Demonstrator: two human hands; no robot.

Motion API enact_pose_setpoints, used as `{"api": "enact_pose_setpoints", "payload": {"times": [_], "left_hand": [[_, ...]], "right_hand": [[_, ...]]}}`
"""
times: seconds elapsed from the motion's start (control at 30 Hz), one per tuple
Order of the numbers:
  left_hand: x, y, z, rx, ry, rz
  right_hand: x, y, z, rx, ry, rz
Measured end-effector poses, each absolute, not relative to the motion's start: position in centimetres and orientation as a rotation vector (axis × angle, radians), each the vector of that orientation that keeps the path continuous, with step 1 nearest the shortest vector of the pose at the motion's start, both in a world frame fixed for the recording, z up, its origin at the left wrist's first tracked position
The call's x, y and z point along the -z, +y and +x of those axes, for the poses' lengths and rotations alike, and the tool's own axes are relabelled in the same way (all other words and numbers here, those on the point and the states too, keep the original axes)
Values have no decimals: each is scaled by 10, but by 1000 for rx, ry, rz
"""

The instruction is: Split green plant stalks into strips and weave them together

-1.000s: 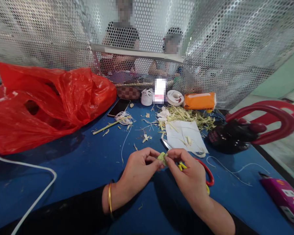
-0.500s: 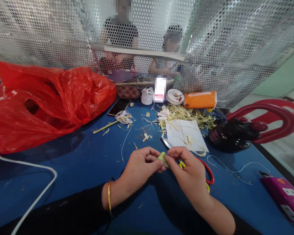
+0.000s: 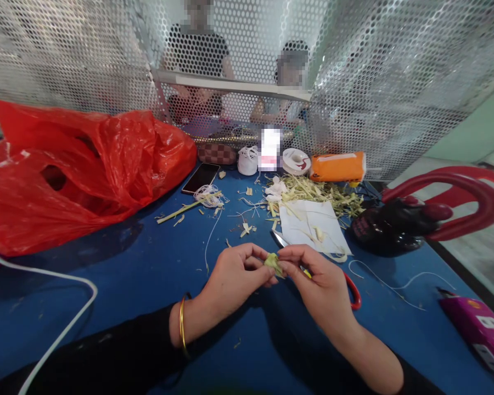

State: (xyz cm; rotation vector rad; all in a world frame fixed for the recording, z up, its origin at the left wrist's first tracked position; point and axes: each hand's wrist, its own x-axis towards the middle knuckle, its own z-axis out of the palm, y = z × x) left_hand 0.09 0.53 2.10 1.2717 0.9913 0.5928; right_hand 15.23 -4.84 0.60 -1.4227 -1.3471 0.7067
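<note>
Small green piece: between the two hands, apparently just above the tabletop. Left hand pinches its left side, thumb against fingers; right hand pinches the right edge with fingertips. Judgement: material looks soft, may crease or tear; best worked with light, even pressure, left steadying, right making small adjustments. Scissors partly hidden by right hand; keep knuckles off the blade. Beyond: white paper, then plant shreds.

No readable text, blurred pink lettering on black container
</note>
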Motion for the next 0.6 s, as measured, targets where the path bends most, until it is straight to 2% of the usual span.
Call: {"api": "enact_pose_setpoints", "payload": {"times": [0.27, 0.6], "left_hand": [[-17, 6, 0, -546, 958, 1345], [-16, 4, -5, -457, 1020, 1735]], "right_hand": [[-6, -49, 151, -738, -1278, -1479], [-7, -48, 153, -879, -1445, -1553]]}}
